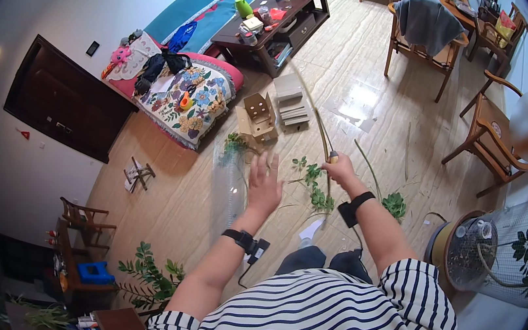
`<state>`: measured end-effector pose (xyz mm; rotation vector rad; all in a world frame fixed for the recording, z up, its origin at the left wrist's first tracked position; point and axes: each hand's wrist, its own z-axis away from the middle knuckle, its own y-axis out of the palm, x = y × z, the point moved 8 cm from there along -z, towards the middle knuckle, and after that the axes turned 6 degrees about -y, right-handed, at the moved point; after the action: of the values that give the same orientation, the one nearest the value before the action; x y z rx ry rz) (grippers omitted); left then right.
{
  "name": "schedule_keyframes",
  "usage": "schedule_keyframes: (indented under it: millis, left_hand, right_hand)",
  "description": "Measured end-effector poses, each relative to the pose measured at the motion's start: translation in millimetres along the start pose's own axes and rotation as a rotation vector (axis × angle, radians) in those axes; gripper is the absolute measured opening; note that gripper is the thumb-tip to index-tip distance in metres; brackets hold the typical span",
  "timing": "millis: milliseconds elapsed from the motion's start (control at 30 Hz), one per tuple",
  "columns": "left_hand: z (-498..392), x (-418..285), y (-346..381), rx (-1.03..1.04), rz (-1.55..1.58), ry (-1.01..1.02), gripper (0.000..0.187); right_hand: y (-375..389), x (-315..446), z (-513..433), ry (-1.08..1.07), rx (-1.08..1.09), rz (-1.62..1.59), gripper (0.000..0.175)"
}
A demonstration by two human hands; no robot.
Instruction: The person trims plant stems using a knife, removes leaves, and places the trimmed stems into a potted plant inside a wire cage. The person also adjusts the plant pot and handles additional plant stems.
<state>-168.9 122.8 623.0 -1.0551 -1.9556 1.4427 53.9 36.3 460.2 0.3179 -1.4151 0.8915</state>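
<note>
My right hand (341, 169) is closed around a wooden-handled tool (333, 157) with a thin dark shaft, and a long green-brown plant stem (318, 117) runs beside it, seemingly in the same grip. Below that hand, leafy green cuttings (321, 200) are on the floor. My left hand (265, 185) is held out with fingers apart and nothing in it. Just left of it is a roll of clear plastic or mesh (228, 185), with green leaves (234, 142) at its upper end. Another cut stem (368, 160) lies to the right, near a leafy cutting (393, 205).
Ahead are an opened cardboard box (258, 119) and flat cardboard pieces (293, 102). A large plant pot (451, 252) with mesh stands right, near a wooden chair (495, 131). A flower-patterned covered seat (192, 102) and a dark coffee table (271, 22) are farther off.
</note>
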Motion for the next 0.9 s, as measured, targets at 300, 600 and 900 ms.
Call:
schedule_keyframes:
  millis: [300,600,900]
  left_hand:
    - [-32.5,42.9,-0.8,0.129,-0.216,0.096,0.087]
    - [51.4,67.3,73.9,0.61,0.145,-0.03,0.025]
    - [111.6,72.7,150.9,1.014,1.14,-0.866,0.02]
  right_hand:
    - [-19.1,21.6,28.1,-0.221,0.68,0.596,0.034]
    - [-47.6,20.1,37.9,-0.255,0.563,0.76,0.028]
    - [-100.9,37.5,31.9,-0.236,-0.289,0.493,0.057]
